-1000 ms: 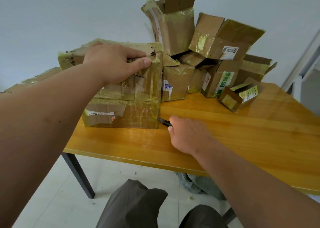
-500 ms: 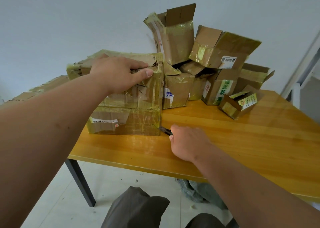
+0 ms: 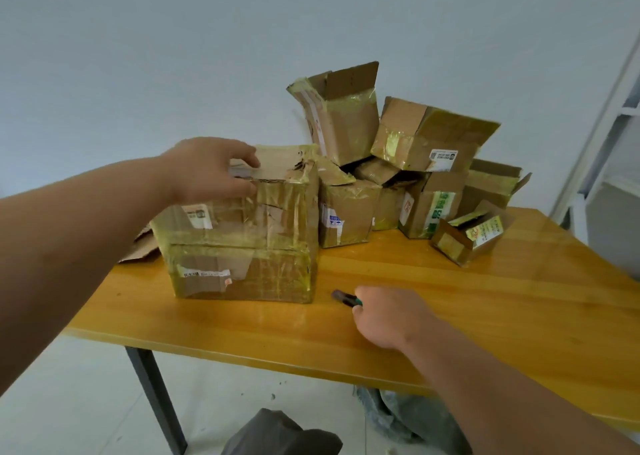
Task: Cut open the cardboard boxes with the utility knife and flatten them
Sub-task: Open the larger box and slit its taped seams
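Observation:
A large taped cardboard box (image 3: 249,243) stands on the left part of the wooden table (image 3: 485,316). My left hand (image 3: 211,170) holds its top near edge, thumb on the front face and fingers over the top flap. My right hand (image 3: 391,316) rests on the table to the right of the box and grips a dark utility knife (image 3: 346,298). The knife tip points left toward the box's lower right corner, a short gap away. I cannot see an exposed blade.
A pile of several smaller opened boxes (image 3: 408,177) leans against the wall behind. One small box (image 3: 467,240) lies apart at the right. Flattened cardboard (image 3: 138,246) lies left of the big box. A white frame (image 3: 602,143) stands at right. My knee (image 3: 280,434) shows below the table's near edge.
The knife has pulled away from the box's lower right corner to the right. My left hand slid back along the top edge, away from the box's right corner. My view tilted up.

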### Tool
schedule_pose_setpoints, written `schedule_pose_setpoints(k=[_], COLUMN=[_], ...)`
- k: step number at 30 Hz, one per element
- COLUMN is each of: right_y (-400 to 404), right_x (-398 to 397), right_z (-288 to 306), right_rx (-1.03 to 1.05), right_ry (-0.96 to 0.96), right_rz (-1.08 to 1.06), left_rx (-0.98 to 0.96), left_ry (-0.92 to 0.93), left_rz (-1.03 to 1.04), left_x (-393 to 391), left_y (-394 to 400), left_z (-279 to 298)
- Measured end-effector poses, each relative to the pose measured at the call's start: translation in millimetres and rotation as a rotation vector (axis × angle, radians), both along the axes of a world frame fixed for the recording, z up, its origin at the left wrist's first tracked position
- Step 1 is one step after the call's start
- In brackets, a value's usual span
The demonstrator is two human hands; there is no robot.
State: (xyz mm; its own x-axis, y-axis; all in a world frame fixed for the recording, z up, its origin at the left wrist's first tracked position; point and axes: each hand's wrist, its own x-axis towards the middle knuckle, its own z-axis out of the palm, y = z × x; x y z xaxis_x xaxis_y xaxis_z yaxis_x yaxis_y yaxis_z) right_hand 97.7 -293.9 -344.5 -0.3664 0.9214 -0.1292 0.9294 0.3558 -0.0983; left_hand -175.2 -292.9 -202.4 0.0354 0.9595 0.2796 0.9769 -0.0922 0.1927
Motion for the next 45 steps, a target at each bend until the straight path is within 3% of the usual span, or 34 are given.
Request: schedule_pose_setpoints(k=[2, 6, 9, 12, 17, 20, 24, 27, 37, 45], right_y=[-1, -3, -6, -12, -19, -17, -17, -16, -3, -8], right_x=[0, -14, -21, -24, -21, -18, -19, -22, -46, -61], right_z=[2, 5, 8, 14, 18, 21, 30, 33, 18, 20], right_rx=[-0.006, -0.093, -0.242, -0.304, -0.418, -0.456, -0.511, -0.51, -0.431, -0.518], right_ry=[0.159, 0.466, 0.721, 0.825, 1.062, 1.218, 1.4, 1.484, 1.599, 1.655], right_rz=[-0.044, -0.109, -0.218, -0.297, -0.366, -0.423, -0.467, -0.494, -0.593, -0.566], left_rx=[-0.043, -0.112, -0.085, -0.111, -0.163, -0.198, -0.243, -0.203, -0.085, -0.084], left_ry=[0.075, 0.026, 0.183, 0.294, 0.409, 0.257, -0.217, -0.405, -0.484, -0.513], left_rz=[0.064, 0.115, 0.194, 0.275, 0.196, 0.134, 0.006, -0.065, -0.014, -0.017], left_x=[-8, -7, 6, 22, 52, 45, 21, 13, 25, 28], left_y=[-4, -7, -6, -6, -15, -23, -29, -28, -9, -4], left_z=[1, -10, -10, -6, 14, 26, 14, -4, -15, -14])
